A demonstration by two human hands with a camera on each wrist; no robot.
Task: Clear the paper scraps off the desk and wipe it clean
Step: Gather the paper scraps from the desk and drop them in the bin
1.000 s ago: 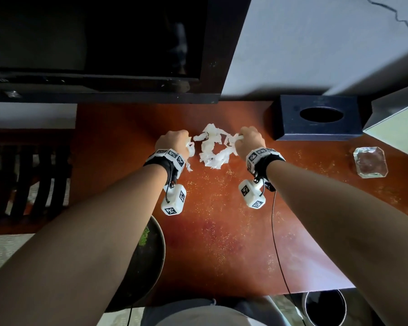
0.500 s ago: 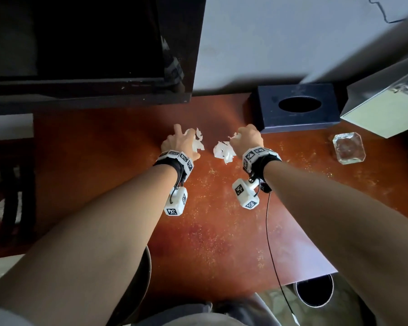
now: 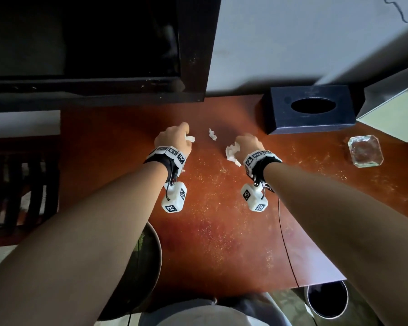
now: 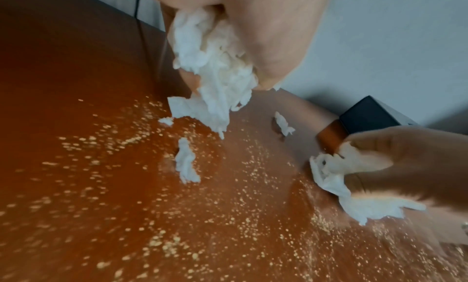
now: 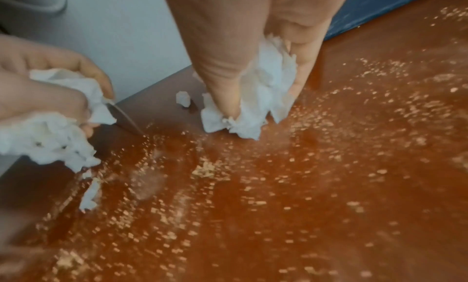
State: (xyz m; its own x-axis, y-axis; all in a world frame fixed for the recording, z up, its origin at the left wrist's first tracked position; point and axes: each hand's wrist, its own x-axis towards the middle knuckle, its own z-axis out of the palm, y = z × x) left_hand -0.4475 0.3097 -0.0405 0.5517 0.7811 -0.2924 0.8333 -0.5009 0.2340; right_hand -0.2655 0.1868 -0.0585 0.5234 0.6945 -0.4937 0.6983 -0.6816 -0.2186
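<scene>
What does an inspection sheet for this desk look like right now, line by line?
Surface: desk, reddish-brown, dusted with pale crumbs.
Job's things: loose scrap lying between the hands; another scrap near the left hand.
Clutter: tissue box; glass ashtray.
Grippers: left hand grips a paper wad; right hand grips a second wad.
Cables: thin black cable trailing from the right wrist.
Surroundings: dark bin beside the desk; no wiping cloth seen.

The reddish-brown counter (image 3: 222,243) is dusted with pale crumbs (image 3: 212,203). On it lie a small white paper scrap (image 3: 212,134), a dark tissue box (image 3: 311,114) at the back and a clear glass dish (image 3: 365,150) toward the right.
</scene>
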